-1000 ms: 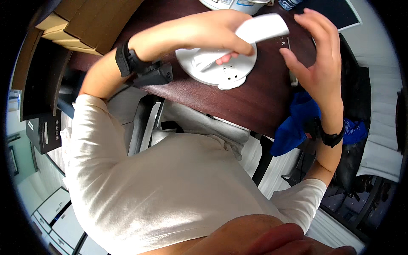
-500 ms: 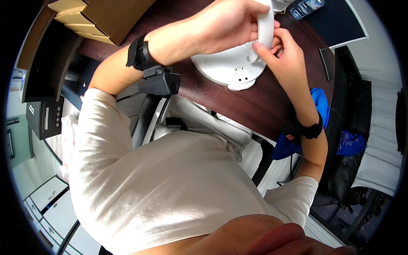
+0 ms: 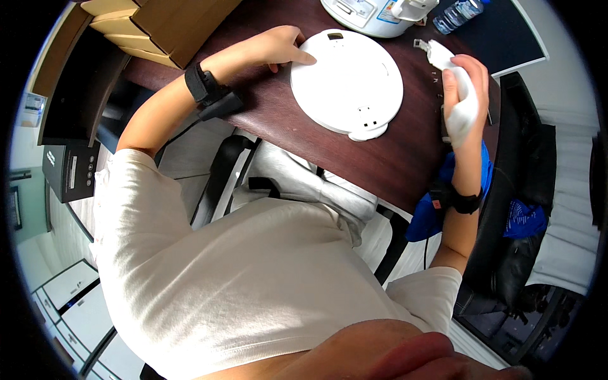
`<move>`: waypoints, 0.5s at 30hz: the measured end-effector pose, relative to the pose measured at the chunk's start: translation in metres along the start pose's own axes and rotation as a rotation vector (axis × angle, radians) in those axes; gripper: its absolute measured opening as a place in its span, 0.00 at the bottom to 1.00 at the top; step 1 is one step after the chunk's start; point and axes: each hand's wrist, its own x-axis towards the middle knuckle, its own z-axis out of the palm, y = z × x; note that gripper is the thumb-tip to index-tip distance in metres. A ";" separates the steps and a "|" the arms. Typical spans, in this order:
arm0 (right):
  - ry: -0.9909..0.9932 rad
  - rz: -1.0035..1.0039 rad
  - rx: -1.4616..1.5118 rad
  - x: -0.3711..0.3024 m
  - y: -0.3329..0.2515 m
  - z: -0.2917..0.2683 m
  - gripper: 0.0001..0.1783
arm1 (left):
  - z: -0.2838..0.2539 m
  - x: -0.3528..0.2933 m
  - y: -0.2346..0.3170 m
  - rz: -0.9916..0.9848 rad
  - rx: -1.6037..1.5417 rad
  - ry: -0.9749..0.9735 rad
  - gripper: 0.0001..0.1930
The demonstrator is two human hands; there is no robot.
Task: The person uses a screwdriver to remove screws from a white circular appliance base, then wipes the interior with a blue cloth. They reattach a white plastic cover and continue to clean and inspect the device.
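A round white lid (image 3: 348,79), likely from the white rice cooker (image 3: 373,18) behind it, lies over the dark table with small slots and holes in its face. At its upper left edge my left hand (image 3: 278,49) grips the rim, one digit on top and the others partly hidden. My right hand (image 3: 470,82) is closed around a curved white plastic handle (image 3: 463,113), raised to the right of the lid and apart from it. A small clip-like end (image 3: 421,44) sticks out at the handle's far tip. Several tiny screws (image 3: 434,80) lie on the table between lid and handle.
Cardboard boxes (image 3: 164,31) are stacked at the far left. A water bottle (image 3: 457,16) lies at the far right beside a dark panel (image 3: 506,31). Blue cloth (image 3: 421,218) hangs by the table's right edge, near my right wrist. A black box (image 3: 69,171) stands at left.
The handle has come away from the lid and moved right in my right hand. My left hand has let go of the handle and moved left to the lid's rim.
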 end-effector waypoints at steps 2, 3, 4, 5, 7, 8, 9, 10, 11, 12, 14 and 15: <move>-0.008 -0.035 -0.054 -0.003 -0.001 0.004 0.11 | 0.002 0.005 0.000 0.050 -0.003 0.000 0.28; -0.021 -0.051 -0.073 -0.004 0.001 0.004 0.11 | 0.002 0.007 0.001 0.077 0.013 -0.016 0.27; -0.014 -0.045 -0.068 -0.008 0.004 0.004 0.11 | 0.004 0.007 0.003 0.104 0.030 -0.037 0.25; -0.016 -0.038 -0.053 -0.011 0.007 0.002 0.11 | 0.006 0.009 0.003 0.204 0.067 -0.040 0.25; -0.022 -0.026 -0.024 -0.017 0.010 0.000 0.11 | 0.009 0.014 0.005 0.402 0.134 -0.046 0.23; -0.039 -0.024 -0.024 -0.020 0.010 0.000 0.11 | 0.008 0.013 0.018 0.316 0.092 -0.138 0.23; -0.043 -0.073 -0.057 -0.021 0.016 0.002 0.11 | 0.012 0.022 0.020 0.463 0.111 -0.159 0.23; -0.060 -0.088 -0.091 -0.023 0.015 0.001 0.11 | 0.014 0.036 0.017 0.607 0.127 -0.184 0.23; -0.078 -0.106 -0.112 -0.024 0.013 0.003 0.11 | 0.015 0.044 0.017 0.739 0.143 -0.206 0.23; -0.078 -0.148 -0.088 -0.024 0.018 0.008 0.10 | 0.015 0.055 0.019 0.716 0.100 -0.296 0.24; -0.102 -0.169 -0.030 -0.030 0.026 0.011 0.09 | 0.020 0.075 0.036 0.790 0.105 -0.315 0.24; -0.086 -0.187 -0.039 -0.033 0.033 0.015 0.09 | 0.021 0.081 0.043 0.885 0.161 -0.253 0.24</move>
